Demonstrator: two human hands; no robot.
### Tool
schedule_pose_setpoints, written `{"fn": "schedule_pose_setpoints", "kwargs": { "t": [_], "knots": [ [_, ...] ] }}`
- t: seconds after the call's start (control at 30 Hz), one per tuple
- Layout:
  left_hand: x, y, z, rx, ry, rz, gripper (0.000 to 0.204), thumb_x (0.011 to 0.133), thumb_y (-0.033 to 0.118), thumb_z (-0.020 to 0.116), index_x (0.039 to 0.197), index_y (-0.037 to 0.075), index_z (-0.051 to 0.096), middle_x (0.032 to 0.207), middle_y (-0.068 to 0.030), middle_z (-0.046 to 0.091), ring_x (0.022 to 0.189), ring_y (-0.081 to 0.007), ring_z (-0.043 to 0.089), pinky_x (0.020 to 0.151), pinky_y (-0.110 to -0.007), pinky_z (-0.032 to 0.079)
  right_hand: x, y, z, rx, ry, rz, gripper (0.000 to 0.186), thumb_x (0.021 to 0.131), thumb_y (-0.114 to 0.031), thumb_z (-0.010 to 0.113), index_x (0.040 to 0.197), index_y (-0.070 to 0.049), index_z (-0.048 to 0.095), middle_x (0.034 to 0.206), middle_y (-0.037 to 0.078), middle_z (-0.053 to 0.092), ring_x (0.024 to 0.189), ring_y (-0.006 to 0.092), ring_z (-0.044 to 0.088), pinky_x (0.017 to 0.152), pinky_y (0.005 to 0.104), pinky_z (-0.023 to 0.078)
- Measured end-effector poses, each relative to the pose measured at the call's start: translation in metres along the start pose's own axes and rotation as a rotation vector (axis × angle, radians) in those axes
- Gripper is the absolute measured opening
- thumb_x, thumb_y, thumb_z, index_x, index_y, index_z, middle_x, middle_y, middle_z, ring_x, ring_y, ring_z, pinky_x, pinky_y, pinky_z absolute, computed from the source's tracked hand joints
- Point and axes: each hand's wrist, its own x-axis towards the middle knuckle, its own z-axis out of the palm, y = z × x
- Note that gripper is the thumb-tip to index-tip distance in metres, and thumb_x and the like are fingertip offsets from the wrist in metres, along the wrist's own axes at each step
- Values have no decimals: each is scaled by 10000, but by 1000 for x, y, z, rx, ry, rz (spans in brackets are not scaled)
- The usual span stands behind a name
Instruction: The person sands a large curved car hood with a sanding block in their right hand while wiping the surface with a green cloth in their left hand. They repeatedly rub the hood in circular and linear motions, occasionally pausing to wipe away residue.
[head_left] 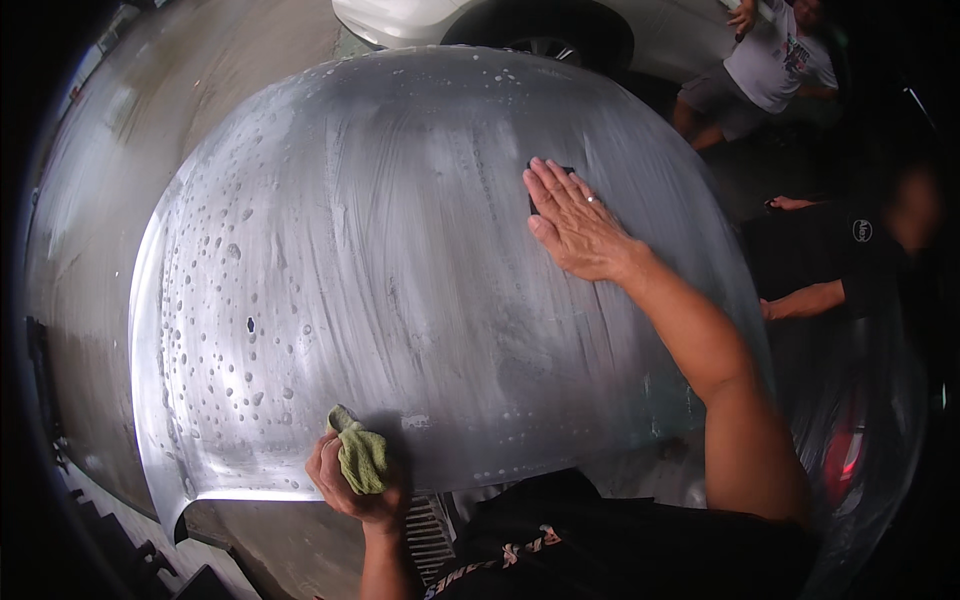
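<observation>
A curved silver metal panel, like a car hood (410,300), lies before me, wet with streaks across it and many droplets on its left side. My right hand (580,225) lies flat on a dark pad (535,207) at the panel's upper right, fingers stretched out and mostly covering it. My left hand (340,470) is closed round a crumpled green cloth (362,455) at the lower edge of the panel. A small dark opening (250,325) shows in the left half of the panel.
A white car (660,30) is beyond the panel. A person in a white T-shirt (765,70) is at the upper right; another in dark clothing (820,240) is close by on the right. Plastic sheeting (870,400) hangs at the right. Concrete floor (190,60) shows on the left.
</observation>
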Motion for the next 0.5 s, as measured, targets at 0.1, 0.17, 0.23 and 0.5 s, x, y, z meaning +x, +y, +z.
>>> {"fn": "schedule_pose_setpoints", "kwargs": {
  "t": [0.1, 0.17, 0.23, 0.5],
  "knots": [
    [-3, -3, -3, 20, -26, -10, 415, 869, 206, 748, 1175, -39, 610, 1090, -183, 655, 992, -436, 651, 863, -533, 536, 131, 50, -27, -6, 17, 147, 747, 1106, -523, 160, 1693, -64, 105, 1773, 138, 89, 1641, 304, 50, 1340, 467, 62],
    [5, -2, 0, 20, -42, 0, 407, 890, 210, 716, 1173, -59, 601, 1093, -196, 649, 992, -439, 653, 853, -533, 541, 221, 99, -46, 21, 66, 275, 762, 1095, -533, 190, 1693, -65, 120, 1771, 143, 117, 1641, 311, 66, 1336, 472, 87],
    [5, -4, -2, 8, -51, -16, 412, 895, 216, 708, 1172, -68, 597, 1086, -205, 648, 993, -437, 655, 847, -528, 544, 252, 115, -49, 69, 106, 361, 774, 1086, -537, 206, 1691, -60, 127, 1769, 150, 127, 1641, 313, 70, 1333, 475, 98],
    [-1, -11, 7, -34, 17, 13, 452, 875, 193, 746, 1213, -74, 608, 1127, -230, 675, 1049, -425, 657, 907, -509, 545, -17, -1, 18, 36, 93, 110, 746, 1104, -489, 149, 1687, -30, 79, 1774, 158, 41, 1643, 299, 11, 1343, 461, 37]
  ]
}}
